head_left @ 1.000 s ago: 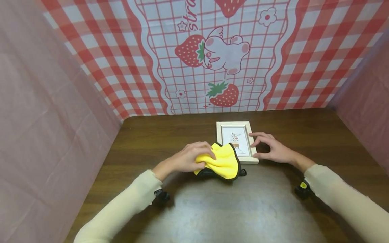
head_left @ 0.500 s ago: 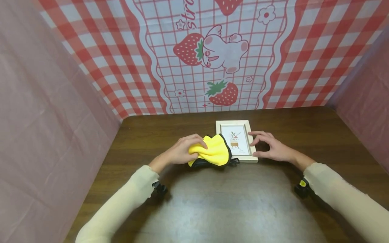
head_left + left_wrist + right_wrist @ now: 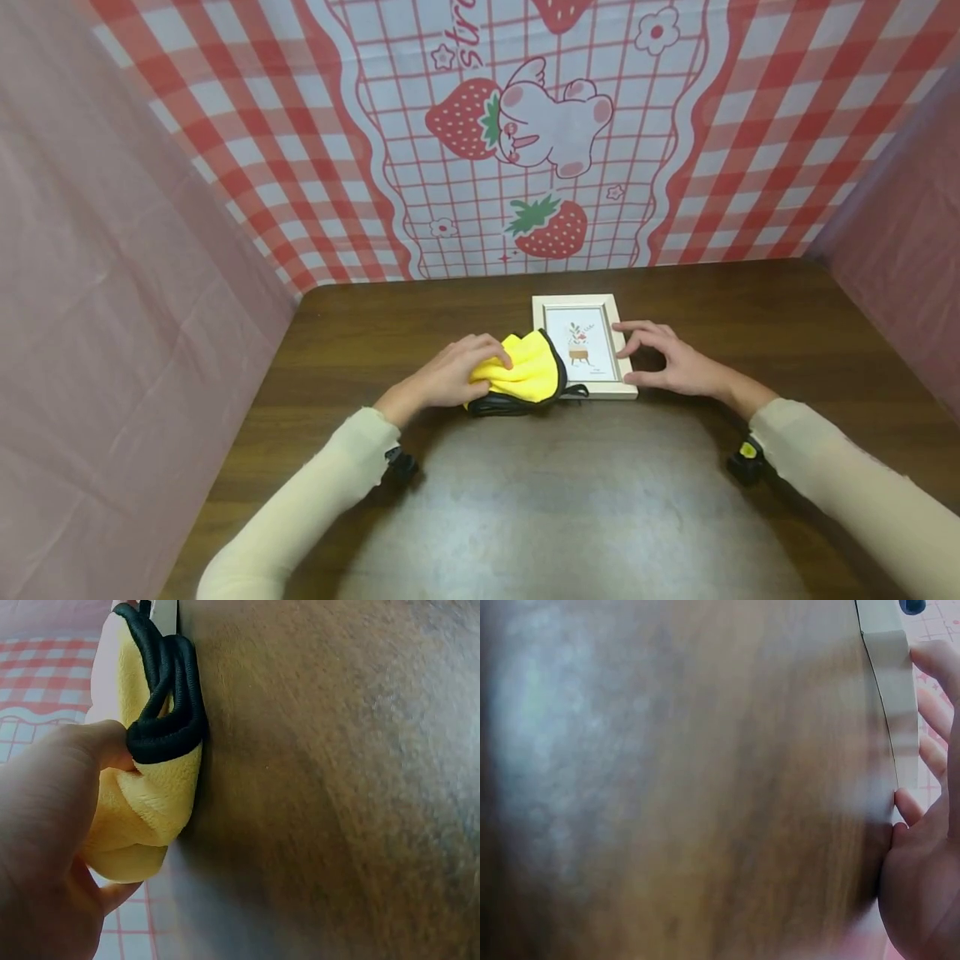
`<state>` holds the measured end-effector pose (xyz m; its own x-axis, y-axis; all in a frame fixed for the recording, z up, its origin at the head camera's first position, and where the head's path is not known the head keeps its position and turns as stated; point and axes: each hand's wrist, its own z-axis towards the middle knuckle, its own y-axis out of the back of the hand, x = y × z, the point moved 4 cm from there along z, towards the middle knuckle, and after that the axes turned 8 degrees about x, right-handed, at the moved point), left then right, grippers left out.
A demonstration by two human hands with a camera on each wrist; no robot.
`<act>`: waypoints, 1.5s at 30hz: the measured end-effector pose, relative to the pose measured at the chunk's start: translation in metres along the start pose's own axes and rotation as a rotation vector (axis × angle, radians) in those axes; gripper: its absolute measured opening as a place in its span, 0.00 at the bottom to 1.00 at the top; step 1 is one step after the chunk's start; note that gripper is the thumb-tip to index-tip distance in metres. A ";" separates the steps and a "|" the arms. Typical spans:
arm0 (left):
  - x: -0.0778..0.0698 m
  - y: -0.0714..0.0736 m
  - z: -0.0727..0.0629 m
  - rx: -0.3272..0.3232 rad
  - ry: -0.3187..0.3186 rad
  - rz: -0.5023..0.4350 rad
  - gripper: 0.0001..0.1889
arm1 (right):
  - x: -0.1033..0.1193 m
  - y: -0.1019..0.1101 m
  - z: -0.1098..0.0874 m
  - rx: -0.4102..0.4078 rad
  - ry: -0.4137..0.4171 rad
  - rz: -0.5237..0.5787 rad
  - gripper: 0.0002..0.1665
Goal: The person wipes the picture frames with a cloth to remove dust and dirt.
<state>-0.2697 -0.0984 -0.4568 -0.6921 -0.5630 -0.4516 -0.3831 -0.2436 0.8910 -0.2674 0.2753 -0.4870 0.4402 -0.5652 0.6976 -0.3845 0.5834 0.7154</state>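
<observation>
My left hand grips a bunched yellow cloth with black edging, thumb on the near side and fingers over the top. The cloth covers the lower left part of a cream picture frame lying flat on the table, its plant print facing up. In the left wrist view, the cloth's folded black edging sits low by the tabletop, and the thumb presses into the fabric. My right hand touches the frame's right side, thumb and fingertips spread along that edge without wrapping round it.
The dark brown wooden table runs back to a red-and-white checked strawberry cloth. Pink fabric hangs at the left, with more pink fabric at the right.
My left hand has drawn the cloth left and slightly away from me over the frame, uncovering more of the print. My right hand stays at the frame's edge.
</observation>
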 end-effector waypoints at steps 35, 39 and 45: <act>-0.031 -0.020 0.010 0.128 -0.057 0.273 0.42 | 0.000 -0.003 -0.002 -0.005 0.007 -0.017 0.14; -0.028 -0.018 0.012 0.121 -0.049 0.279 0.41 | 0.000 -0.003 -0.001 -0.001 0.017 -0.024 0.14; -0.025 -0.016 0.017 0.111 -0.059 0.273 0.40 | 0.001 -0.001 0.000 0.016 0.011 -0.030 0.14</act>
<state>-0.2566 -0.0664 -0.4603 -0.8118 -0.5483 -0.2010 -0.2405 0.0001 0.9707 -0.2666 0.2743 -0.4872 0.4608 -0.5760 0.6752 -0.3840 0.5565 0.7368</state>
